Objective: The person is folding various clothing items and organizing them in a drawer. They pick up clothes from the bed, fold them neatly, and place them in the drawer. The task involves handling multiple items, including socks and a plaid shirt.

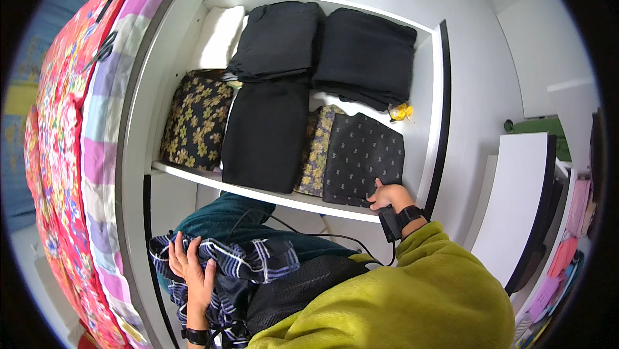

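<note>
My left hand [191, 266], low in the head view, holds a bunched dark plaid garment [256, 257] with white and blue lines over my lap. My right hand [389, 197] reaches into the front right corner of a white drawer [338, 208]. Its thumb and fingers touch the near edge of a folded black cloth with a small bow print [362, 150]; whether they grip it is unclear. Beside that cloth lies a folded yellow-flowered fabric [316, 155], partly covered. A folded plain black garment [266, 136] is farther left.
At the drawer's back are two black folded stacks [278, 42] [365, 54] and a white cloth [220, 37]. Black flowered fabric [198, 121] and a yellow wrapped item [401, 113] lie inside. Scissors [102, 51] rest on the bed [63, 141]. Another open drawer [512, 204] stands right. A cable [333, 236] crosses my lap.
</note>
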A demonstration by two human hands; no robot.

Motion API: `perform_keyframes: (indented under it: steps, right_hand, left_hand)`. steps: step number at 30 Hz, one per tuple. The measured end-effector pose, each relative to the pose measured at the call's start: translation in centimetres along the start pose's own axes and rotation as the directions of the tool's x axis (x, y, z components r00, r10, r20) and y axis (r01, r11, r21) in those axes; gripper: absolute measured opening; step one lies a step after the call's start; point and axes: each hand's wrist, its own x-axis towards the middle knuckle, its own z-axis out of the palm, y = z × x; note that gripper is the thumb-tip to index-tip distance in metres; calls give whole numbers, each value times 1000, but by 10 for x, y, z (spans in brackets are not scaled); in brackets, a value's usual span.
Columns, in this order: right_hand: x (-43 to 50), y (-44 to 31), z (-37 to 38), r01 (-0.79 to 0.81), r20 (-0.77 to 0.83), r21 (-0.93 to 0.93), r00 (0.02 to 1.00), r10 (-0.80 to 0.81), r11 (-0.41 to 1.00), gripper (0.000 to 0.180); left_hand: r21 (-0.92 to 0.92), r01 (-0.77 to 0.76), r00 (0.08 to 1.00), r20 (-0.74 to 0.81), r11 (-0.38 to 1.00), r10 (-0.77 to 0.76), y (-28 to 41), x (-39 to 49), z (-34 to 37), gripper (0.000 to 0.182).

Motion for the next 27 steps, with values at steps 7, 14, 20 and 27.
perform_keyframes:
  steps: [7, 14, 20, 27]
  right_hand:
    - [12, 20, -7, -149, 175, 83, 976, 133, 985, 55]
    - [3, -27, -38, 8, -705, 259, 686, 183, 966, 91]
    - [58, -122, -79, 65, -591, 718, 583, 557, 693, 122]
    - [52, -34, -66, 342, -675, 682, 636, 375, 647, 79]
  left_hand:
    - [-52, 81, 996, -34, 995, -83, -18, -23, 7, 51]
    - [-125, 173, 981, -62, 977, -182, -30, -46, 18, 51]
    - [-142, 185, 977, -78, 972, -198, -40, -59, 25, 51]
    - [-170, 204, 971, -93, 964, -222, -45, -61, 28, 51]
